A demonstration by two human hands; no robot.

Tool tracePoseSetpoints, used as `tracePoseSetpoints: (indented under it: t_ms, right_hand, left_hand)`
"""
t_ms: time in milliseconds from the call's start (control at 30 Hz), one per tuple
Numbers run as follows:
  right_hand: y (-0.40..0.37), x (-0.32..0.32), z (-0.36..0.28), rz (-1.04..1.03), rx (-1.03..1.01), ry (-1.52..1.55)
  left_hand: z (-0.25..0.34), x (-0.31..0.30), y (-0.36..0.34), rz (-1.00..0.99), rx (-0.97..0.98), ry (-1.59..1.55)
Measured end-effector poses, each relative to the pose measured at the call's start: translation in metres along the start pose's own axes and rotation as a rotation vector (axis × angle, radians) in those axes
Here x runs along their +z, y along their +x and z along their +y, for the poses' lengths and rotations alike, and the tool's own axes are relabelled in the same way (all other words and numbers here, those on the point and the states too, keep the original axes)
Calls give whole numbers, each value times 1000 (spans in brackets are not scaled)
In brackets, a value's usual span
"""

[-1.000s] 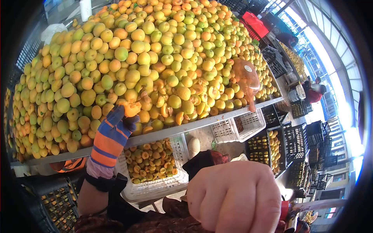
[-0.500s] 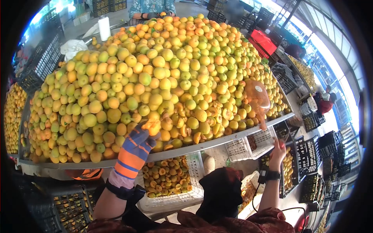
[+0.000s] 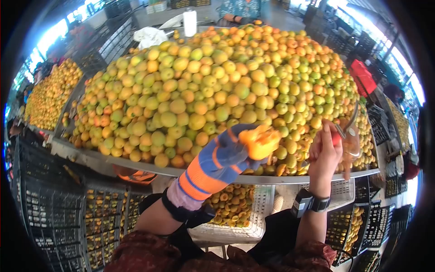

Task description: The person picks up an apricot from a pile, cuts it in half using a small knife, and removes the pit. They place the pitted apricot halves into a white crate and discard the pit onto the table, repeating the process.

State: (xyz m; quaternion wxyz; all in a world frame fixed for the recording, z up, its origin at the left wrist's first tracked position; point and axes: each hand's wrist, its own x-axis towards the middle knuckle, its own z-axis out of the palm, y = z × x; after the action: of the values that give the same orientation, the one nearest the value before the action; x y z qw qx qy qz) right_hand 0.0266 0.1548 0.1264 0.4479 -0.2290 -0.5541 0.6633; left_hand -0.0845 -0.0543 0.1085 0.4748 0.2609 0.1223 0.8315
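Note:
My left hand [image 3: 215, 158], in a blue and orange striped glove, grips a torn-open apricot [image 3: 260, 141] with its orange flesh showing. It is held above the front of a large heap of apricots [image 3: 181, 102]. My bare right hand [image 3: 322, 152] is closed around the red handle of a small knife [image 3: 336, 138], whose metal blade looks curved and points up and away. Fingers partly cover the handle. Below the table edge, a white plastic crate [image 3: 267, 204] holds apricot halves [image 3: 232, 206], partly hidden by my left arm.
The heap lies on a table with a metal rim [image 3: 290, 179]. A translucent orange-brown plastic object [image 3: 351, 144] lies at right. Black crates [image 3: 50, 213] stand at left and right. At the back are a white cylinder [image 3: 190, 22], a white bag [image 3: 151, 37] and a person [image 3: 238, 10].
My left hand has lifted the apricot off the heap's front and moved right. My right hand has risen with the knife from beside the table to above its front edge. The view has shifted left.

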Motion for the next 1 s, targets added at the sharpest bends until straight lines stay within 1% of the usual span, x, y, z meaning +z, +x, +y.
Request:
tracePoseSetpoints:
  t_ms: [33,67,100,167,200,233,300,333,367,400,433,500,567,600,633,700,733,767,833,1000]
  right_hand:
    - [-1,17,4,-37,9,22]
    - [-4,33,7,-59,48,110]
    - [-5,41,13,-108,97,134]
    - [-11,61,21,-137,166,193]
    - [-13,64,33,-150,175,194]
    - [-18,68,41,-102,232,107]
    - [-33,66,60,-72,225,100]
    - [-35,60,76,-91,283,64]
    - [-35,52,94,-109,339,27]
    - [-39,59,109,-71,197,-2]
    - [-36,56,103,-160,294,-47]
    - [-36,53,94,-247,405,-115]
    - [-35,44,114,-339,305,-204]
    - [-35,39,129,-331,266,-281]
    - [-38,43,126,-340,262,-276]
    - [-46,51,113,-380,134,-416]
    - [-47,51,120,-398,82,-426]
    - [-48,49,122,-404,77,-425]
    - [-50,48,122,-483,39,-470]
    - [-54,48,115,-462,25,-396]
  left_hand:
    - [8,13,2,84,-4,137]
    - [15,12,6,16,-44,148]
    - [16,14,5,23,-36,159]
    - [14,21,3,63,-20,-78]
    - [10,25,1,68,62,142]
    - [14,41,-1,124,2,269]
    - [10,60,-2,36,89,66]
    - [16,71,-6,111,-22,157]
    - [17,76,-8,75,-10,215]
    - [21,74,-11,-45,40,420]
    - [28,71,-10,-176,97,630]
    - [28,75,-16,-252,122,550]
    - [25,77,-20,-279,113,469]
    - [24,76,-21,-286,106,445]
    - [22,76,-22,-295,103,426]
    - [20,76,-22,-317,88,399]
    - [18,76,-23,-326,85,385]
    - [15,76,-23,-334,79,377]
    - [11,77,-23,-347,63,349]
    - [0,81,-20,-385,33,295]
